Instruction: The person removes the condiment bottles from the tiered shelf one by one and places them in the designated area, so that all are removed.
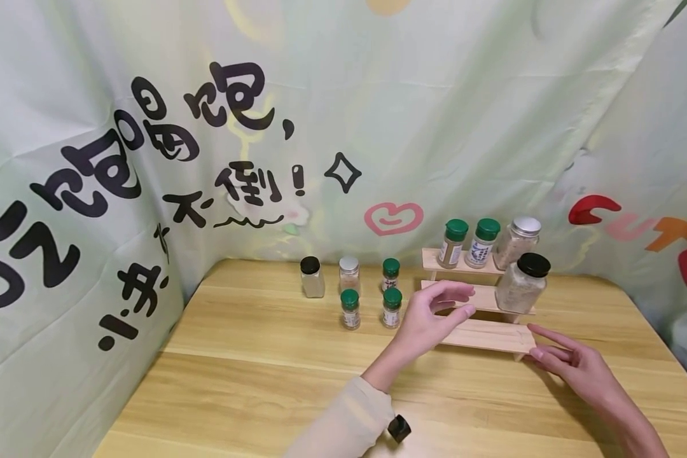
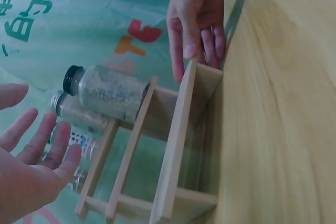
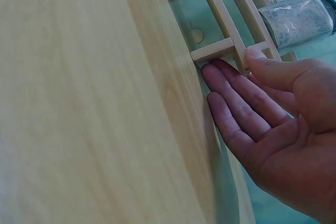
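Observation:
A three-step wooden spice rack (image 1: pixel 483 334) stands on the right of the table. At its lowest step's right end my right hand (image 1: pixel 586 372) holds the board, thumb at the front corner and index finger at the back. Above the left part of the rack my left hand (image 1: pixel 429 321) hovers with loosely bent fingers and nothing in it. A large black-lidded jar (image 1: pixel 521 289) of pale grains sits on the middle step's right end. On the top step are two green-capped spice bottles, one brown (image 1: pixel 452 245) and one blue-labelled (image 1: pixel 482 245), and a silver-lidded jar (image 1: pixel 517 243).
Left of the rack stand a black-capped bottle (image 1: pixel 312 280), a silver-capped bottle (image 1: pixel 349 278) and several small green-capped bottles (image 1: pixel 350 312). A small black object (image 1: pixel 399 429) shows beside my left sleeve. Printed cloth (image 1: pixel 435 127) hangs behind the wooden table (image 1: pixel 252 394).

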`<state>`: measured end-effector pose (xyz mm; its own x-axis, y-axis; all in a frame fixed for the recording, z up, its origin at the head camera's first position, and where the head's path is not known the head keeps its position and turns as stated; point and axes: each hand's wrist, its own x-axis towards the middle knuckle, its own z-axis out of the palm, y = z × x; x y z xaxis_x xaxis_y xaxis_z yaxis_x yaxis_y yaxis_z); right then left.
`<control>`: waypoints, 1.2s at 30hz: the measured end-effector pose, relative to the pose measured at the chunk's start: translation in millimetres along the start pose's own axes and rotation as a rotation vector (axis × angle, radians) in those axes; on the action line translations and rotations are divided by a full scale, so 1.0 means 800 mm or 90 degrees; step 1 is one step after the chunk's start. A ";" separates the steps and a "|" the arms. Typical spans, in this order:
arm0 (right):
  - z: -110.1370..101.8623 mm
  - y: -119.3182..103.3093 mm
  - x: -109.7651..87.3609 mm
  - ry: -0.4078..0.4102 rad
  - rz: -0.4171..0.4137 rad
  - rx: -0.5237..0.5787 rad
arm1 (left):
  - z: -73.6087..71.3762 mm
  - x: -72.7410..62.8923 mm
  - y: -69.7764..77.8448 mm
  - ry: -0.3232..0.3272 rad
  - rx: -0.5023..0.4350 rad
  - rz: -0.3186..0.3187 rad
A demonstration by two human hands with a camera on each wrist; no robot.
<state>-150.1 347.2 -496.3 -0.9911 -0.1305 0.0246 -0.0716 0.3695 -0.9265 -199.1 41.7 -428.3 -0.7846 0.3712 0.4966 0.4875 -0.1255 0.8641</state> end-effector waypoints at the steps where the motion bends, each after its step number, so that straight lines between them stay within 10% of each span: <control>1: -0.001 0.000 0.000 -0.002 -0.004 0.006 | 0.003 0.003 0.001 0.000 0.002 -0.002; 19: -0.007 0.001 0.004 -0.016 -0.006 -0.003 | 0.045 0.054 0.012 0.014 0.008 -0.045; 36: -0.002 0.000 0.001 -0.009 0.000 -0.015 | 0.075 0.095 0.005 -0.007 0.169 -0.015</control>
<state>-151.4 348.4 -496.1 -0.9895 -0.1431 0.0197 -0.0747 0.3905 -0.9175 -234.0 124.4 -392.0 -0.7938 0.3810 0.4740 0.5532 0.1285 0.8231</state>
